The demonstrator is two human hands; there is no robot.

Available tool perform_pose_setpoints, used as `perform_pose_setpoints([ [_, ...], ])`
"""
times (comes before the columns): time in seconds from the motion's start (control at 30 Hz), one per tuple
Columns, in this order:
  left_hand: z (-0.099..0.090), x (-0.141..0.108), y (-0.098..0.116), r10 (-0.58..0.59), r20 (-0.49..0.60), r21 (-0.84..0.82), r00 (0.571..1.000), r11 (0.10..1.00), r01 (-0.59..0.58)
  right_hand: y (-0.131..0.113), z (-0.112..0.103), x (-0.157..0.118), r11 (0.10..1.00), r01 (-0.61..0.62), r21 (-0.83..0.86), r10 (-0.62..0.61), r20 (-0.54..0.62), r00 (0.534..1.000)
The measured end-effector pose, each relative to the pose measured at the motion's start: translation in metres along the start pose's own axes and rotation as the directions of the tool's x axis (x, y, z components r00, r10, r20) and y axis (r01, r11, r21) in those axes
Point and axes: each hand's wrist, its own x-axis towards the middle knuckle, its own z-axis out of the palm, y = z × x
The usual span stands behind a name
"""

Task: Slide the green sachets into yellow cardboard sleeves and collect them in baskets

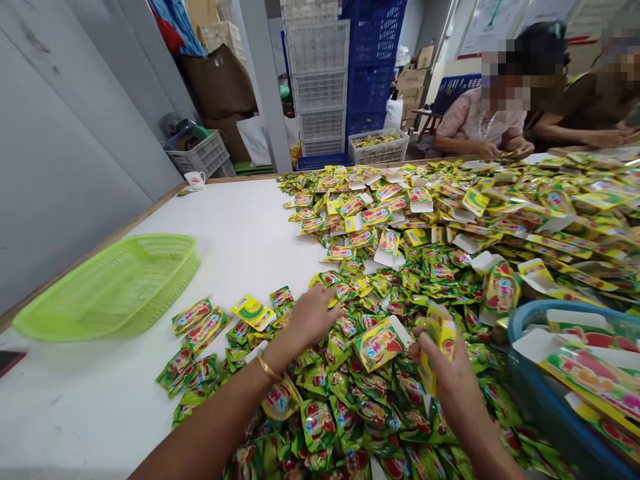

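Note:
My left hand (313, 315) reaches into a wide pile of small green sachets (317, 423), palm down. Its fingers are bent together among the sachets at the pile's middle, and what they pinch is hidden. In my right hand (447, 360) is a small yellow-and-green box (434, 340), gripped between thumb and fingers and tilted on edge. Between the hands, a flat printed box (379, 345) with its white flap raised lies on the sachets. Another yellow box (253, 313) rests left of my left hand.
A blue basket (517, 327) of flap-open boxes stands at the right. Heaped boxes (390, 207) cover the far table. A green basket (165, 293) sits on the white tabletop (235, 227) at left. Crates (320, 80) are stacked behind. Two people (493, 123) sit across.

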Motion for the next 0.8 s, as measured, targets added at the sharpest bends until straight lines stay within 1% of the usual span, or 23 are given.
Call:
perform_pose_setpoints([
  [0.03, -0.004, 0.008, -0.015, -0.103, 0.012, 0.07, 0.995, 0.992, 0.102, 0.004, -0.002, -0.002, 0.998, 0.009, -0.064, -0.009, 0.003, 1.0],
  [0.07, -0.006, 0.014, -0.029, -0.153, 0.025, 0.095, 0.988, 0.984, 0.15, 0.008, -0.002, -0.005, 0.994, 0.001, -0.112, 0.002, 0.022, 1.0],
  [0.1, -0.007, 0.018, -0.04, -0.186, 0.042, 0.096, 0.982, 0.979, 0.181, 0.011, 0.0, -0.008, 0.988, 0.002, -0.155, 0.006, 0.051, 0.999],
  [0.13, -0.008, 0.02, -0.05, -0.195, 0.056, 0.073, 0.979, 0.979, 0.191, 0.014, 0.003, -0.011, 0.978, 0.043, -0.206, -0.027, 0.079, 0.996],
  [0.23, -0.013, 0.021, -0.068, -0.21, 0.05, -0.048, 0.976, 0.976, 0.213, 0.02, 0.012, -0.017, 0.917, 0.231, -0.325, -0.187, 0.161, 0.969],
  [0.33, -0.031, 0.023, -0.083, -0.262, -0.01, -0.209, 0.965, 0.944, 0.254, 0.026, 0.017, -0.021, 0.835, 0.398, -0.38, -0.351, 0.19, 0.917],
  [0.4, -0.045, 0.025, -0.094, -0.298, -0.039, -0.295, 0.954, 0.915, 0.274, 0.032, 0.017, -0.022, 0.793, 0.454, -0.407, -0.419, 0.176, 0.891],
  [0.47, -0.054, 0.027, -0.105, -0.336, -0.03, -0.333, 0.941, 0.891, 0.307, 0.036, 0.017, -0.023, 0.768, 0.473, -0.432, -0.448, 0.165, 0.879],
  [0.53, -0.055, 0.027, -0.115, -0.374, -0.001, -0.329, 0.928, 0.876, 0.353, 0.037, 0.018, -0.023, 0.749, 0.481, -0.456, -0.46, 0.165, 0.873],
  [0.6, -0.049, 0.029, -0.121, -0.402, 0.017, -0.308, 0.915, 0.869, 0.387, 0.034, 0.019, -0.022, 0.709, 0.513, -0.484, -0.497, 0.174, 0.85],
  [0.7, -0.037, 0.033, -0.123, -0.411, 0.015, -0.287, 0.911, 0.871, 0.398, 0.023, 0.023, -0.018, 0.62, 0.593, -0.514, -0.559, 0.241, 0.793],
  [0.8, -0.032, 0.036, -0.119, -0.398, -0.019, -0.296, 0.917, 0.878, 0.375, 0.009, 0.029, -0.014, 0.54, 0.66, -0.523, -0.581, 0.336, 0.742],
])
